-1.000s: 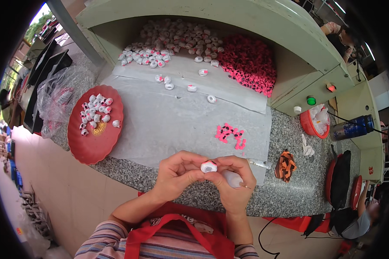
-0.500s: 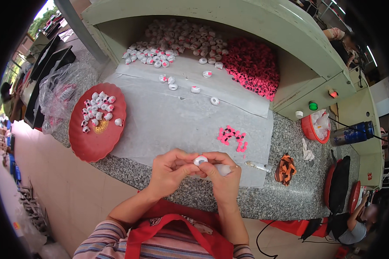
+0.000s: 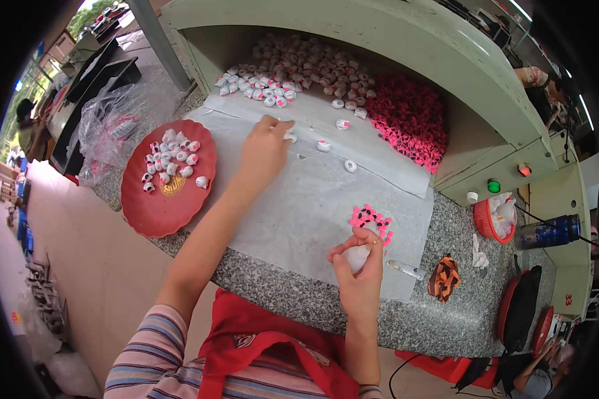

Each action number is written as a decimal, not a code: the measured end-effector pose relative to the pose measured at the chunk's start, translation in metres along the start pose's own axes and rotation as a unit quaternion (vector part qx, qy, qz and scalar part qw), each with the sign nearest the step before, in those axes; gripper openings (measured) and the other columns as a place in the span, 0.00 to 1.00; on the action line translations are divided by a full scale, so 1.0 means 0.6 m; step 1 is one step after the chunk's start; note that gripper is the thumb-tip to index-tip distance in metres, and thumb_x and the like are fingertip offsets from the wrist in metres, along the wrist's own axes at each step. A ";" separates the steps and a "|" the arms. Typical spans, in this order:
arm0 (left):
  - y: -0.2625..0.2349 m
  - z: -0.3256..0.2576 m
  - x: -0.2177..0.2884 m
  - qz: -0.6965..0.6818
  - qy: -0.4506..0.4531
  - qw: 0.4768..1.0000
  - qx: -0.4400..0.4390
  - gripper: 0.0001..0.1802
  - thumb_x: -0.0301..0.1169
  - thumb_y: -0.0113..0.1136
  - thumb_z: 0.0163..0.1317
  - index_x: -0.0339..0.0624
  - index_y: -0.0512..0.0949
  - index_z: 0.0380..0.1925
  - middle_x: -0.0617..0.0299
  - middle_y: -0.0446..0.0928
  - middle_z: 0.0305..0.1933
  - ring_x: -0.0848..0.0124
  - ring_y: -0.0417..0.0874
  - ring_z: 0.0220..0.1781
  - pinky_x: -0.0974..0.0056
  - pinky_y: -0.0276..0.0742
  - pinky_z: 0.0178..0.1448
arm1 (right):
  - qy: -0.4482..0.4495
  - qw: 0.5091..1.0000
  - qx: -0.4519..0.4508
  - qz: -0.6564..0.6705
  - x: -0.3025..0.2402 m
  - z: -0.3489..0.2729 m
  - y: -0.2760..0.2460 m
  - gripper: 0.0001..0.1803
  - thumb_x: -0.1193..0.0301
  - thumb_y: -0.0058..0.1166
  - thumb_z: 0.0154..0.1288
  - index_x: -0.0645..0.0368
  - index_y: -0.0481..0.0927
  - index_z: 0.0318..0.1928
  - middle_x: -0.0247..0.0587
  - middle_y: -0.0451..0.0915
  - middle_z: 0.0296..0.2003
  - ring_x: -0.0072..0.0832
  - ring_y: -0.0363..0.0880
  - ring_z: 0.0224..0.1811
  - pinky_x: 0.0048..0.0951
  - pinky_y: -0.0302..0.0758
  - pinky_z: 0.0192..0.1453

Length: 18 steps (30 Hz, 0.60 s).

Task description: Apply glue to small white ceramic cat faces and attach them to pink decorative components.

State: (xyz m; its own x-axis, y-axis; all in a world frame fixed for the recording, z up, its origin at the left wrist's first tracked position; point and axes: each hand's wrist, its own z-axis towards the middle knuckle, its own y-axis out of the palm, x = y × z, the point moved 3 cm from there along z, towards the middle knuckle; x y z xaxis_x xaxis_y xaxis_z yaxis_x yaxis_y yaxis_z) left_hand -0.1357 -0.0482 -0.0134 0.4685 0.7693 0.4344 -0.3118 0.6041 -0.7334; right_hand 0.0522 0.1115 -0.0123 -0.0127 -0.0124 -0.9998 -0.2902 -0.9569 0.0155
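In the head view, your left hand (image 3: pixel 265 147) is hovering beside a white piece (image 3: pixel 290 137), upper centre, its pinch unclear; your right hand (image 3: pixel 361 280), lower right of centre, is gripping a white bottle (image 3: pixel 357 259), and dipping it could be scattering the pink pieces (image 3: pixel 362 217) just above

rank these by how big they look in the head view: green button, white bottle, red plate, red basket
1. Red plate
2. Red basket
3. White bottle (partly covered by the right hand)
4. Green button
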 end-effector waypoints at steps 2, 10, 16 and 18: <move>0.043 0.016 -0.015 0.050 0.012 0.998 -0.025 0.15 0.22 0.59 0.45 0.42 0.76 0.37 0.56 0.71 0.36 0.61 0.76 0.36 0.61 0.74 0.38 | -0.003 1.000 -0.003 0.006 -0.001 -0.008 -0.008 0.25 0.86 0.50 0.49 0.60 0.61 0.49 0.36 0.66 0.35 0.24 0.74 0.35 0.25 0.74 0.37; -0.021 -0.081 0.066 -0.632 -0.314 0.683 -0.189 0.16 0.24 0.57 0.53 0.36 0.72 0.44 0.62 0.74 0.39 0.73 0.78 0.37 0.71 0.75 0.38 | 0.051 0.990 0.086 0.102 -0.054 -0.019 -0.034 0.19 0.82 0.50 0.50 0.63 0.64 0.45 0.42 0.71 0.32 0.25 0.74 0.35 0.22 0.73 0.36; -0.067 -0.159 0.176 -0.752 -0.336 0.527 -0.210 0.19 0.20 0.54 0.54 0.34 0.68 0.48 0.58 0.72 0.42 0.68 0.77 0.40 0.67 0.76 0.46 | -0.176 0.971 0.134 -0.092 -0.098 -0.058 -0.036 0.14 0.73 0.51 0.48 0.64 0.69 0.38 0.40 0.70 0.32 0.25 0.70 0.33 0.23 0.69 0.39; -0.068 -0.160 0.181 -0.722 -0.276 0.602 -0.199 0.19 0.18 0.54 0.53 0.33 0.68 0.47 0.56 0.70 0.45 0.65 0.77 0.44 0.63 0.75 0.51 | -0.243 0.954 0.133 -0.118 -0.095 -0.065 -0.047 0.18 0.76 0.59 0.44 0.66 0.71 0.38 0.46 0.76 0.31 0.26 0.76 0.28 0.23 0.73 0.31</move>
State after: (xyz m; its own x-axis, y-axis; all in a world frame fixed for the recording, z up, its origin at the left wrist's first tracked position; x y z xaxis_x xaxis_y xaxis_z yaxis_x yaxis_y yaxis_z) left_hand 0.0074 -0.0094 0.0134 -0.3669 -0.4801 0.7968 0.3667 0.7125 0.5982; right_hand 0.0985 0.1280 0.0440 -0.3403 0.3918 -0.8548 -0.5714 -0.8081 -0.1430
